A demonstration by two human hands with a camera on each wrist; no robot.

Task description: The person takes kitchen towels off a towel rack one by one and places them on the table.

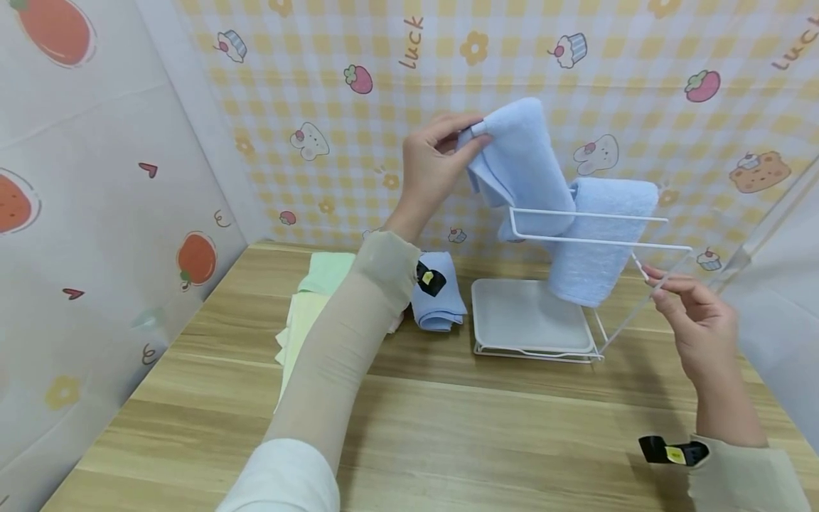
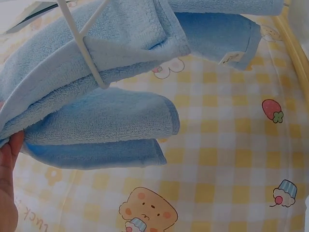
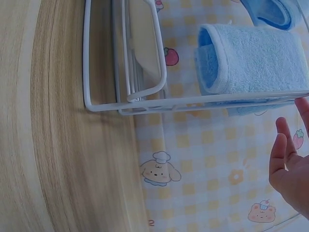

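Showing fuzzy folds, the pinched towel is pale blue.

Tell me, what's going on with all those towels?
A person's left hand is pinching a light blue cloth towel near an edge, above a white wire rack. The right hand touches the rack's side. Another light blue towel already hangs on the rack, over a shallow grey rectangular tray at its bottom. A folded light blue cloth lies beside the rack on the wooden table, with pale green and yellow cloths farther left.
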